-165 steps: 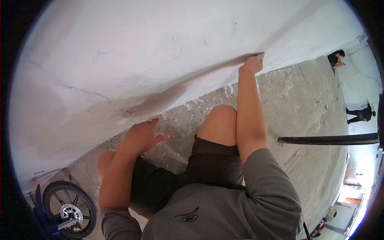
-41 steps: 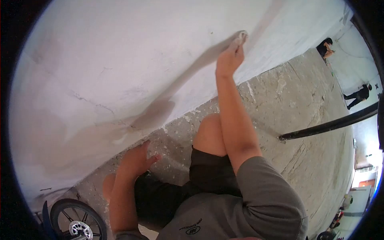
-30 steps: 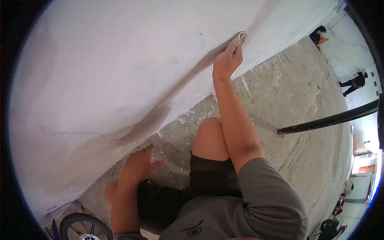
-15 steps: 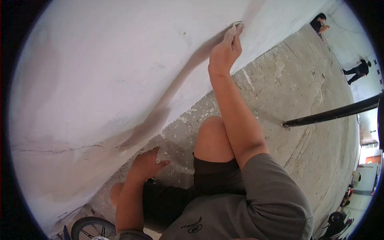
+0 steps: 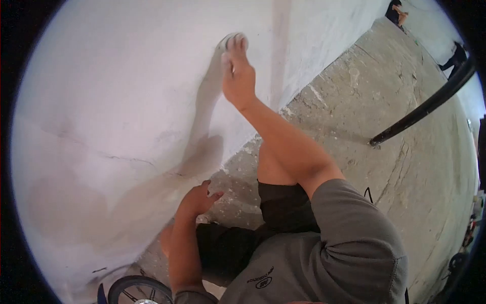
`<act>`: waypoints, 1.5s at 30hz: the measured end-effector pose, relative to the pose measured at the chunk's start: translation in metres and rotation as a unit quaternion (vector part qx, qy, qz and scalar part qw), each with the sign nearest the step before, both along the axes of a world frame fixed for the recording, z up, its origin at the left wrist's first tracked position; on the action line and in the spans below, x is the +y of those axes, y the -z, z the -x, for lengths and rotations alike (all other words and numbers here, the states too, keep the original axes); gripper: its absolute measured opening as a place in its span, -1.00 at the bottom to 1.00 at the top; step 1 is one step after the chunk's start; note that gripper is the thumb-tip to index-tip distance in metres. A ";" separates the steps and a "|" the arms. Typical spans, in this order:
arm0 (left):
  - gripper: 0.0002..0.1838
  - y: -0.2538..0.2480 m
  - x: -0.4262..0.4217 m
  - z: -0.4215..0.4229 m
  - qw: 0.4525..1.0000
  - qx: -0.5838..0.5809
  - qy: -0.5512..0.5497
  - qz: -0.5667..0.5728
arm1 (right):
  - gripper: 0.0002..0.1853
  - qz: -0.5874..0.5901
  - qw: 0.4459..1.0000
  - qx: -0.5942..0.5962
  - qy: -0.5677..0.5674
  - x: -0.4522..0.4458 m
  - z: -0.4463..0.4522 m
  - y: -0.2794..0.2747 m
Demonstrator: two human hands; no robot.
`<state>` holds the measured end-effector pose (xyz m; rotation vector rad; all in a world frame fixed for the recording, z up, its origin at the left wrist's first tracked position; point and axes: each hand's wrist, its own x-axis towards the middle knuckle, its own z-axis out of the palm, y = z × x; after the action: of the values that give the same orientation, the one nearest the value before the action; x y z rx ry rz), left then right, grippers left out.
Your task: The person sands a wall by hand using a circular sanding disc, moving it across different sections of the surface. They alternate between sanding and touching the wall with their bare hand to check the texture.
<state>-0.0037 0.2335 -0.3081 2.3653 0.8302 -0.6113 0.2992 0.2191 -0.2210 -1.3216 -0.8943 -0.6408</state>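
Observation:
My right hand (image 5: 238,73) is raised against the white wall (image 5: 142,66), its fingers closed and pale with dust at the tips. Whatever those fingers press on the wall is too small to make out. My left hand (image 5: 201,197) hangs low over my thigh, near the foot of the wall, with thumb and fingers apart and nothing in it. Thin cracks run across the lower wall to the left of my arms.
Rough concrete floor (image 5: 405,192) stretches to the right, with a black pole (image 5: 425,109) standing on it. A black wheel (image 5: 140,293) is at the bottom left. Two people, one crouching (image 5: 396,14) and one in dark clothes (image 5: 455,60), are far off at the upper right.
My right hand has moved left along the wall, away from its earlier spots farther right. The view has turned, and my left hand keeps low with its fingers apart.

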 end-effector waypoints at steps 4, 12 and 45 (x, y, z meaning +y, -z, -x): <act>-0.10 -0.004 -0.009 0.022 0.999 -0.014 -0.046 0.001 | -0.54 0.058 0.995 -0.082 0.026 -0.003 0.018 -0.001; -0.12 -0.015 -0.024 0.056 0.997 -0.030 -0.066 0.001 | -0.54 0.056 0.997 -0.035 -0.043 0.002 0.034 0.003; -0.10 0.007 -0.003 -0.043 0.998 0.025 0.057 0.025 | -0.37 0.211 0.942 -0.260 -0.025 -0.039 -0.030 0.013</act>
<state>0.0391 0.2302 -0.3151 2.3721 0.6975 -0.7325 0.3294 0.1803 -0.2339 -1.5289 -1.5585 -0.8063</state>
